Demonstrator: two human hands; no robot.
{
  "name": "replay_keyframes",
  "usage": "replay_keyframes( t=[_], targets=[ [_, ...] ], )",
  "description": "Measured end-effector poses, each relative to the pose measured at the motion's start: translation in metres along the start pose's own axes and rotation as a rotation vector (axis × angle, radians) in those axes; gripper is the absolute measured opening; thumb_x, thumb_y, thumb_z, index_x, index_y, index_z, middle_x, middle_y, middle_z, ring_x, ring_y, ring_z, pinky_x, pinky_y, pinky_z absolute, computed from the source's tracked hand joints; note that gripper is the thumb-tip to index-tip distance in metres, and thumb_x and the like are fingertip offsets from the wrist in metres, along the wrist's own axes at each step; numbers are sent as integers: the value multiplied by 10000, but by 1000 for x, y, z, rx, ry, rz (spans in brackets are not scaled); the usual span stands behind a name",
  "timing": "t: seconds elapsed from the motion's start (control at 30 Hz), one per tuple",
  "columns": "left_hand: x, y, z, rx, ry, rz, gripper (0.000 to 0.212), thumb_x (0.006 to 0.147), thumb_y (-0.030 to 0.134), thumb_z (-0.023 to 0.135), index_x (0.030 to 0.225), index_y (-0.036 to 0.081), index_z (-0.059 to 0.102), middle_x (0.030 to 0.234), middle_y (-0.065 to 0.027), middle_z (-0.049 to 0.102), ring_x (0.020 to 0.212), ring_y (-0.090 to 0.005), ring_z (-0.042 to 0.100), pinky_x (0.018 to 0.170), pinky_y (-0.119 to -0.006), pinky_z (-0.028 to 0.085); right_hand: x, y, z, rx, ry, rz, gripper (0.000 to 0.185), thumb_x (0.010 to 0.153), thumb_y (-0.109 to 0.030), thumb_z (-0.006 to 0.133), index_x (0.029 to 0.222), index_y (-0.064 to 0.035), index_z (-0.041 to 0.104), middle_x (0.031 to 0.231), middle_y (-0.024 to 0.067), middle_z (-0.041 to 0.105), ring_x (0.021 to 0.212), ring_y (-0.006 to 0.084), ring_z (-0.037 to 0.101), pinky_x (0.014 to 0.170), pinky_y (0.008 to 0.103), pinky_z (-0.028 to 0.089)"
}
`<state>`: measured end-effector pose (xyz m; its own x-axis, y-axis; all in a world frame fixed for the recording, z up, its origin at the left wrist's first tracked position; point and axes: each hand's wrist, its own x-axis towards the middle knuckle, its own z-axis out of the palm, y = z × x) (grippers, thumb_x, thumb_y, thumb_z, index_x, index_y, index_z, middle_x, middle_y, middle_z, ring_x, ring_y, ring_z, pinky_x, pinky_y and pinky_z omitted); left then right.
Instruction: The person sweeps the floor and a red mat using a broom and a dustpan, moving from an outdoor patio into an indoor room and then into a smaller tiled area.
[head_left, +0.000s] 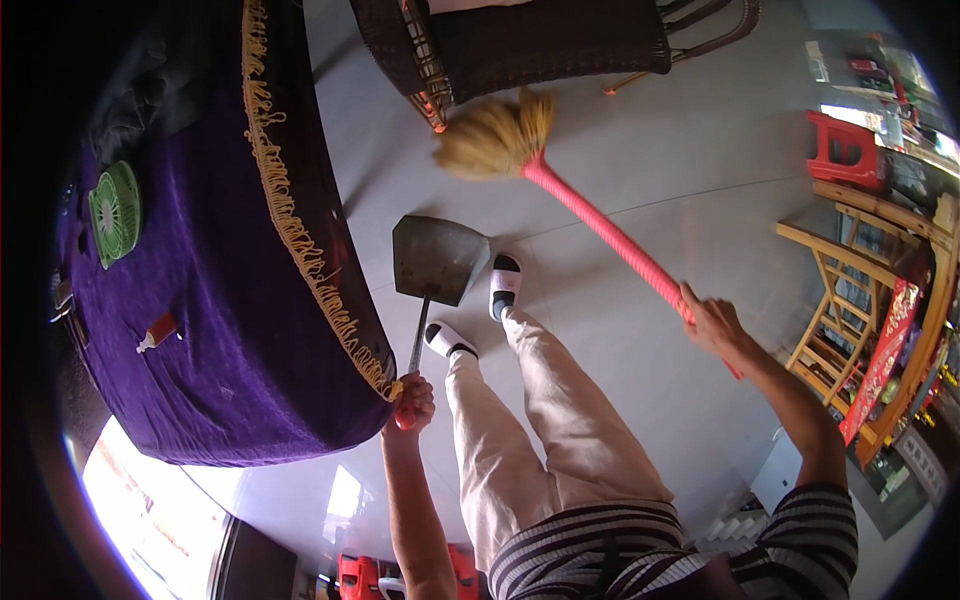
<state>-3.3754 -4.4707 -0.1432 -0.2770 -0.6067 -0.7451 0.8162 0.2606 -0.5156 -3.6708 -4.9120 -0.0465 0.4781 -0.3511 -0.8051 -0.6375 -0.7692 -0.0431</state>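
My right hand (716, 324) is closed around the red wrapped handle of a straw broom (611, 232). The broom's yellow bristles fan out over the tiled floor, close to the leg of a dark woven chair (547, 49). In my left hand (414, 397) is the handle of a long-handled dustpan (437, 259), beside the rounded corner of a table. Its grey pan rests on the floor in front of my slippers, with the broom head beyond it. Whether anything lies in the pan, I cannot tell.
On the left stands a table with a purple cloth (225, 300) and yellow fringe, bearing a green fan (116, 214) and a small bottle (157, 331). To the right are a folding wooden ladder or rack (840, 300) and a red plastic stool (844, 154).
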Motion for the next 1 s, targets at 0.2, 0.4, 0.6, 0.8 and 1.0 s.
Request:
replay_keyframes(
  t=[0.2, 0.4, 0.6, 0.8, 1.0],
  targets=[
    [-3, -15, 24, 40, -52, -43, 237, 861, 196, 409, 683, 55, 478, 572, -8, 416, 475, -117, 397, 510, -251, 412, -124, -39, 14, 410, 42, 185, 591, 690, -244, 612, 1199, -60, 377, 682, 168, 582, 622, 335, 570, 586, 393, 463],
    [-1, -11, 18, 125, 42, -105, 209, 833, 180, 432, 656, 74, 465, 556, 17, 405, 466, -95, 398, 486, -243, 395, -94, -71, 42, 1107, 258, 258, 258, 696, -155, 583, 896, -27, 482, 592, 55, 464, 496, 127, 449, 473, 296, 404],
    [-13, -5, 20, 199, 112, -127, 228, 812, 190, 461, 615, 78, 480, 533, 8, 443, 471, -108, 438, 461, -235, 402, -56, -117, 114, 992, 193, 387, 318, 648, -244, 577, 855, -24, 479, 764, 173, 550, 658, 288, 568, 578, 385, 463],
    [-4, 10, 12, 229, 238, -3, 156, 702, 57, 599, 596, 84, 489, 510, 0, 468, 464, -114, 481, 412, -209, 411, -128, -198, 161, 655, 45, 284, 347, 661, -225, 570, 921, -47, 424, 749, 195, 571, 716, 382, 553, 636, 450, 451],
    [0, 0, 23, 268, 246, 75, 181, 715, 68, 577, 582, 75, 454, 509, 6, 450, 478, -110, 464, 427, -208, 403, -235, -199, 133, 765, 16, 148, 445, 642, -224, 635, 997, -20, 459, 669, 152, 570, 644, 340, 559, 559, 405, 448]
  ],
)
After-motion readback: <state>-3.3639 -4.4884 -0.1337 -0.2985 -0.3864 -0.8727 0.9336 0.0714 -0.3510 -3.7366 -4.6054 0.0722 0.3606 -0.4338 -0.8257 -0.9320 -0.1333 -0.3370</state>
